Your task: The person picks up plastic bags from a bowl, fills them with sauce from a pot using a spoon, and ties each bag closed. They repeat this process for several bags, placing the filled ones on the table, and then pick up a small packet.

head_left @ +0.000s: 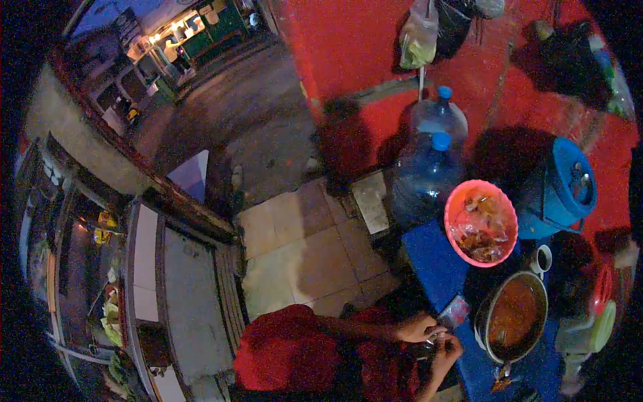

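My left hand (416, 329) reaches in from the left, its fingers closed in a pinch. My right hand (447, 353) comes up from below, fingers bent and closed, with its fingertips right at those of the left. A small pale thing (435, 333) shows between the fingertips; I cannot tell what it is. Just beyond the fingers, at the edge of a blue table (429, 258), is a small clear packet with red on it (455, 312). Right of my hands stands a metal pot (485, 335) containing red-brown stew (514, 316).
A pink bowl (453, 249) holds bagged food. Close by are a cup of dark liquid (541, 257), a blue lidded bucket (546, 204) and large blue-capped water bottles (425, 177). A shelved counter (144, 261) lines the left, beside a tiled floor (301, 248).
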Motion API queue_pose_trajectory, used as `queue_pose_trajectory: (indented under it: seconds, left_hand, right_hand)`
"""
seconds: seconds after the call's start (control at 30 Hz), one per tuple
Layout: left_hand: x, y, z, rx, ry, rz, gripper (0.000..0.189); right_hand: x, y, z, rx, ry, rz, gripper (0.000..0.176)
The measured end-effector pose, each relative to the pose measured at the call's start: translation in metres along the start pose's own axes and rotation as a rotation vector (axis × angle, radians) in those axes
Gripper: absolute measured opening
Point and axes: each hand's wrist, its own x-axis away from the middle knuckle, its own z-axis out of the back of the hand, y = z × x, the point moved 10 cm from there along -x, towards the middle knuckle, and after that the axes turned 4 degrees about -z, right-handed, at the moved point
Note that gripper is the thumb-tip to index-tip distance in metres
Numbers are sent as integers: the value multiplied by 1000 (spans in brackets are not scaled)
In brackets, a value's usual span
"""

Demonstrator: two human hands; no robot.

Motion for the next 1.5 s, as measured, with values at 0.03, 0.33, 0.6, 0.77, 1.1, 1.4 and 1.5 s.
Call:
queue_pose_trajectory:
  seconds: [0.03, 0.33, 0.6, 0.77, 1.1, 1.4, 1.5]
  left_hand:
    - [-1, -5, -7, 1, -3, -1, 20]
    - [-4, 37, 22, 269, 77, -84, 22]
    - [-14, 60, 26, 134, 124, -73, 16]
    - [-24, 47, 11, 165, 57, -80, 16]
    - [-33, 27, -14, 340, -140, 380, 66]
    - [-38, 51, 0, 596, -241, 352, 45]
    - [-36, 60, -5, 643, -232, 389, 32]
  right_hand:
    - [0, 1, -4, -5, -38, 10, 16]
    - [-1, 18, 20, -127, 93, -23, 16]
    - [7, -24, 12, -57, 24, -81, 16]
    - [15, 18, 44, 37, 62, -109, 13]
    - [19, -27, 51, -15, 242, -187, 19]
    - [26, -17, 72, -160, 360, -222, 20]
    - [25, -10, 71, -205, 374, -204, 21]
